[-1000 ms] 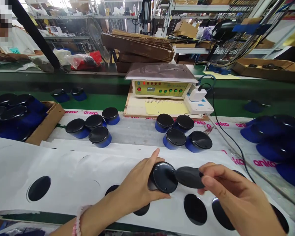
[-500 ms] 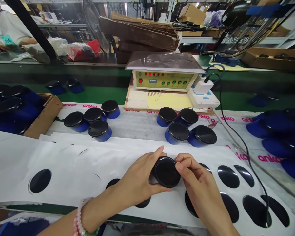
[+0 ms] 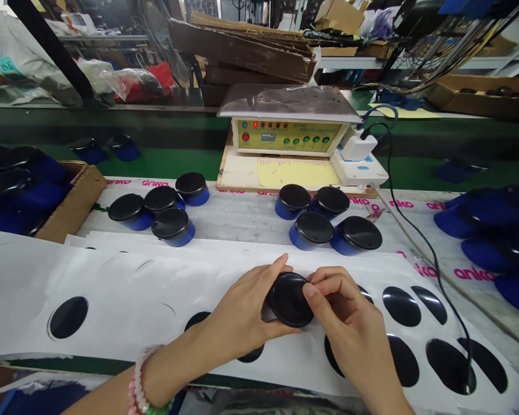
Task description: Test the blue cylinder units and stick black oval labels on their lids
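My left hand (image 3: 246, 308) is wrapped round the side of a round unit with a glossy black top (image 3: 290, 300), holding it tilted toward me above the white sheet. At the right edge of that top, my right hand (image 3: 346, 311) pinches with thumb and index finger; whatever lies between these fingertips is too small to make out. Beneath both hands spreads a white sheet (image 3: 121, 300) bearing black discs, such as one black disc (image 3: 69, 317) at the left and several at the right, partly covered by my right forearm.
Behind the sheet stand two groups of blue units with black tops (image 3: 173, 226) (image 3: 311, 230). A cardboard box (image 3: 75, 202) of similar units is at left, more blue units (image 3: 493, 253) at right. A control box (image 3: 285, 138) sits at the back; a black cable (image 3: 432, 259) crosses the right side.
My right thumb has slid slightly left over the edge of the black top. The left hand keeps its hold, and the view has shifted a little.
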{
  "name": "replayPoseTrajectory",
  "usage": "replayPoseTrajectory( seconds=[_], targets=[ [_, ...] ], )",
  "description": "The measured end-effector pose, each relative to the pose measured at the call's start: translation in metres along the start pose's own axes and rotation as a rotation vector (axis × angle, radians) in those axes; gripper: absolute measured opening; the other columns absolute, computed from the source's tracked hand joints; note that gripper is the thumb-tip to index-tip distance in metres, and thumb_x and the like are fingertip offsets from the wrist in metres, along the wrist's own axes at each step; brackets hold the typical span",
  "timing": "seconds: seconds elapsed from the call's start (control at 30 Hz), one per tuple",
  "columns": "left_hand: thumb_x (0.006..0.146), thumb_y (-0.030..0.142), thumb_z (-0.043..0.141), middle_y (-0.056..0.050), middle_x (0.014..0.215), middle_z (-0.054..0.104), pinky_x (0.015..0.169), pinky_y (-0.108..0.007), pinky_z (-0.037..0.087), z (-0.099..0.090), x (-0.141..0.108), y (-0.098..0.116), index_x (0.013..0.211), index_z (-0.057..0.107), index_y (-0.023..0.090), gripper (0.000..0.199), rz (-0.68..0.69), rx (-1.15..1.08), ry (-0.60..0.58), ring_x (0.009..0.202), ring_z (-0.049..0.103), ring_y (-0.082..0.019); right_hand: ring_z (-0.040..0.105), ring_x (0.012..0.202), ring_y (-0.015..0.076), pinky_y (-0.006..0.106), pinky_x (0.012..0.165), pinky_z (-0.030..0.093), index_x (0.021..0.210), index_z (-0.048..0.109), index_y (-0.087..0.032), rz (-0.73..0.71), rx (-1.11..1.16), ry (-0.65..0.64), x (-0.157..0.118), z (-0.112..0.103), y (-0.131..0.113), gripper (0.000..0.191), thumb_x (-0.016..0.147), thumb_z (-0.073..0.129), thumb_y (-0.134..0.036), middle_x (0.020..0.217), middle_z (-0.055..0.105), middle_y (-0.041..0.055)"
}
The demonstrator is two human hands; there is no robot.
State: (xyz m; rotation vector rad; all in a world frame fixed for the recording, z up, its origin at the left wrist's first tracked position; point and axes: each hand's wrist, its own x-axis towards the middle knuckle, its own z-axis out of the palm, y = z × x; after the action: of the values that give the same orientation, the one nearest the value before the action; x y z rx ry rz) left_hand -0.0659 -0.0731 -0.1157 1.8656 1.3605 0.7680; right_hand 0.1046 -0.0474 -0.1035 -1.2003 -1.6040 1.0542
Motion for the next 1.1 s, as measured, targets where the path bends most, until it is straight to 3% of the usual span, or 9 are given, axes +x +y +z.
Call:
replayPoseTrajectory(
  seconds=[0.4,0.53,0.6,0.67,0.8,0.87,0.9,1.0,1.1],
  targets=[
    [0.074,0.041,0.072,0.002,0.126,0.056,0.097,-0.033,0.045,-0.001,0.001,0.007,0.139,0.017,0.037,0.085,-0.001,0.031,0.051,0.113,0.054,-0.018,0.053,0.082,0.0149,0.024,0.064,0.046,0.077,0.05,-0.022,-0.144,-0.166,0.02,-0.004,0.003,0.0,0.012,0.087,0.054,-0.018,0.088,0.05,0.0019],
    [0.079,0.043,0.067,-0.001,0.125,0.056,0.095,-0.034,0.046,-0.001,0.001,0.003,0.141,0.014,0.036,0.082,0.066,0.121,0.086,0.11,0.055,-0.019,0.053,0.08,0.015,0.025,0.063,0.047,0.085,0.051,-0.024,-0.094,-0.106,-0.014,-0.003,0.006,0.004,0.004,0.088,0.054,-0.024,0.087,0.05,0.0016],
    [0.083,0.04,0.062,-0.004,0.128,0.053,0.096,-0.036,0.045,0.001,-0.002,0.002,0.142,0.014,0.034,0.077,0.139,0.191,0.081,0.112,0.053,-0.021,0.055,0.073,0.0147,0.028,0.065,0.048,0.1,0.047,-0.026,-0.004,-0.054,0.009,0.001,0.003,0.007,0.016,0.087,0.057,-0.03,0.08,0.052,-0.0009],
    [0.084,0.032,0.06,-0.007,0.131,0.049,0.097,-0.039,0.045,0.004,-0.009,0.006,0.142,0.02,0.033,0.07,0.194,0.28,0.055,0.115,0.05,-0.024,0.056,0.068,0.0148,0.029,0.066,0.048,0.107,0.045,-0.026,0.052,-0.09,0.072,0.007,-0.006,0.009,0.026,0.086,0.058,-0.036,0.074,0.054,-0.0024],
    [0.077,0.018,0.063,-0.008,0.13,0.043,0.091,-0.041,0.05,-0.002,-0.012,0.022,0.137,0.033,0.036,0.07,0.175,0.432,-0.071,0.115,0.048,-0.029,0.059,0.07,0.0167,0.027,0.06,0.049,0.095,0.056,-0.025,-0.015,-0.268,0.097,0.01,-0.046,0.013,0.022,0.083,0.058,-0.043,0.083,0.061,0.0027],
    [0.078,0.019,0.063,-0.008,0.129,0.041,0.09,-0.04,0.05,-0.025,0.007,0.024,0.134,0.038,0.036,0.064,0.159,0.504,-0.046,0.114,0.049,-0.029,0.061,0.068,0.0175,0.025,0.054,0.049,0.094,0.059,-0.026,-0.048,-0.34,-0.039,0.005,-0.067,0.018,0.023,0.079,0.06,-0.044,0.081,0.063,0.0029],
    [0.08,0.02,0.061,-0.008,0.13,0.04,0.092,-0.041,0.049,-0.044,0.021,0.022,0.133,0.041,0.034,0.058,0.131,0.539,0.025,0.114,0.051,-0.029,0.061,0.066,0.0175,0.024,0.051,0.049,0.094,0.06,-0.026,-0.064,-0.382,-0.122,0.002,-0.075,0.021,0.024,0.078,0.061,-0.044,0.078,0.063,0.0023],
    [0.087,0.032,0.055,-0.008,0.122,0.041,0.094,-0.047,0.045,-0.118,0.078,0.002,0.131,0.043,0.027,0.046,-0.12,0.602,0.367,0.107,0.057,-0.029,0.059,0.056,0.0152,0.021,0.042,0.046,0.096,0.062,-0.028,-0.096,-0.485,-0.298,-0.008,-0.086,0.025,0.023,0.079,0.06,-0.042,0.069,0.061,0.0001],
    [0.085,0.029,0.057,-0.009,0.111,0.046,0.095,-0.056,0.04,-0.184,0.123,-0.029,0.117,0.051,0.022,0.034,-0.229,0.593,0.51,0.107,0.057,-0.035,0.058,0.051,0.0139,0.021,0.042,0.047,0.094,0.063,-0.029,-0.152,-0.517,-0.336,-0.01,-0.085,0.022,0.017,0.083,0.057,-0.04,0.066,0.061,-0.001]
  ],
)
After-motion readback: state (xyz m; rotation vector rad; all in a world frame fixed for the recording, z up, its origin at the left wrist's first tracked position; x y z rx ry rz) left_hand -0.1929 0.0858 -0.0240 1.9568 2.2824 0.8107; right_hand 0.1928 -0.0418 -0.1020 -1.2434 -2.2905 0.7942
